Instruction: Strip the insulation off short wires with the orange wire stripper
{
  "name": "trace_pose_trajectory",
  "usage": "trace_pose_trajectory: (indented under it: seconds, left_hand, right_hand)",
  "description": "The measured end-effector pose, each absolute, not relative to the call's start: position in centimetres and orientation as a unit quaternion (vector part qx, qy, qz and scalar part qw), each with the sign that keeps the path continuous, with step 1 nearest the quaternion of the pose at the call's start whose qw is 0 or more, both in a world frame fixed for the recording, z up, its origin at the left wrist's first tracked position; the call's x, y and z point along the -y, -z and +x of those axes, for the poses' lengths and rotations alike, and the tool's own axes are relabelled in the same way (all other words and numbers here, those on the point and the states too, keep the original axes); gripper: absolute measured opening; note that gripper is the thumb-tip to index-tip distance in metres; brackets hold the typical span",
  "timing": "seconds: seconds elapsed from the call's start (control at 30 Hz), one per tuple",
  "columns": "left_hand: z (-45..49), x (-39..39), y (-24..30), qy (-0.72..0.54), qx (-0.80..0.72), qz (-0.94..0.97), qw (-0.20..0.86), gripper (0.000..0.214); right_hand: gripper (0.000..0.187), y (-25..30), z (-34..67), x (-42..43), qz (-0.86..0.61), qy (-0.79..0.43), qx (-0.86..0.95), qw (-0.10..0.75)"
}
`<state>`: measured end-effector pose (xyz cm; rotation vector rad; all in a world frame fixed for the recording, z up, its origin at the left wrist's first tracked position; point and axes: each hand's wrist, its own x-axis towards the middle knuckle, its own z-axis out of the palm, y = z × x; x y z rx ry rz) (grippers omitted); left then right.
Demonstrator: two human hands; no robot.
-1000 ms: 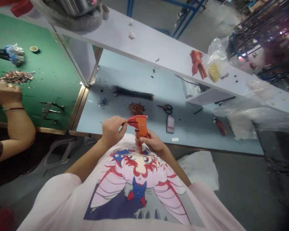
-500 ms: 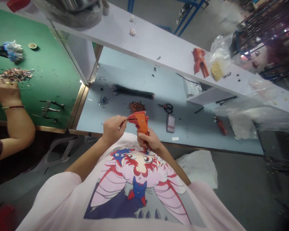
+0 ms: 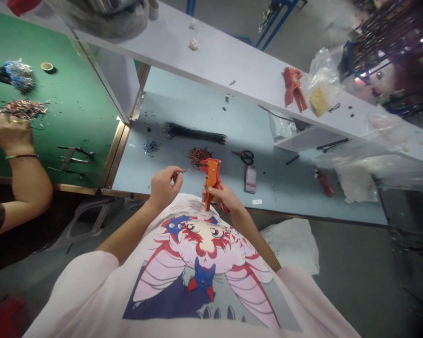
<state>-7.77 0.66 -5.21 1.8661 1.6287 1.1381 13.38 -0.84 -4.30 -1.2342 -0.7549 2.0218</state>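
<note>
In my right hand is an orange and red wire stripper, its jaws pointing left and its handles spread. My left hand pinches a thin wire between thumb and fingers; the tip sticks out to the right, apart from the stripper's jaws. Just beyond the stripper lies a heap of copper-coloured scraps on the blue-grey table. A bundle of dark wires lies behind that heap. Smaller blue and silver clippings lie to the left.
Black-handled scissors and a blurred-out phone lie right of the stripper. Another red tool is farther right. A raised shelf crosses the back, holding an orange wire stripper. A co-worker's hand rests at the green table.
The stripper's jaws have come away from the wire, and its handles have spread. My left hand has drawn the wire slightly to the left, exposing its tip.
</note>
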Motion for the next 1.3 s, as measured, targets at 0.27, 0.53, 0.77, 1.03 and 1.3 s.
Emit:
trace_pose_trajectory:
  seconds: [0.27, 0.53, 0.77, 1.03, 1.3]
  left_hand:
    - [-7.5, -0.5, 4.5, -0.445, -0.567, 0.634, 0.281, 0.012]
    - [-7.6, -0.9, 4.0, -0.475, -0.534, 0.651, 0.256, 0.011]
    - [-7.6, -1.1, 4.0, -0.484, -0.499, 0.682, 0.227, 0.008]
    - [-7.9, -1.1, 3.9, -0.48, -0.504, 0.68, 0.231, 0.008]
    - [-7.8, -1.1, 4.1, -0.469, -0.5, 0.69, 0.231, 0.009]
  right_hand:
    - [0.031, 2.5, 12.7, 1.8, -0.392, -0.819, 0.31, 0.281]
    - [0.031, 2.3, 12.5, 1.7, -0.352, -0.825, 0.351, 0.268]
    - [0.028, 2.4, 12.2, 1.6, -0.355, -0.818, 0.372, 0.257]
    - [0.025, 2.5, 12.1, 1.4, -0.368, -0.813, 0.383, 0.238]
    - [0.026, 1.9, 12.1, 1.5, -0.37, -0.815, 0.384, 0.229]
